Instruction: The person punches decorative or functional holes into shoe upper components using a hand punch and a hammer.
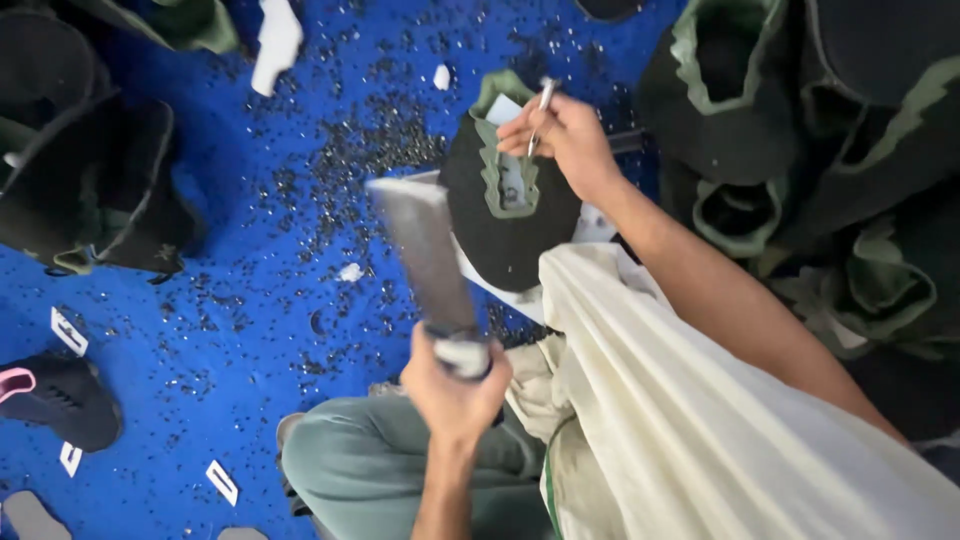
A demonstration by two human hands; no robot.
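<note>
My left hand [452, 392] grips the wrapped handle of a flat grey metal bar [425, 250], which is raised and blurred above the floor. With my right hand [565, 140] I pinch a thin metal punch [541, 108], its tip set on the green-lined opening of a black shoe upper [510, 215]. The upper lies on a white board [592, 226] in front of my knees. A white paper tag [503, 108] sticks out of the upper's opening.
Black shoe uppers with green lining are piled at the right [800, 150] and at the left [90, 180]. The blue floor [250, 330] is strewn with small black punchings and white scraps. A black and pink shoe [55, 398] lies at the lower left. A cream cloth [700, 420] covers my lap.
</note>
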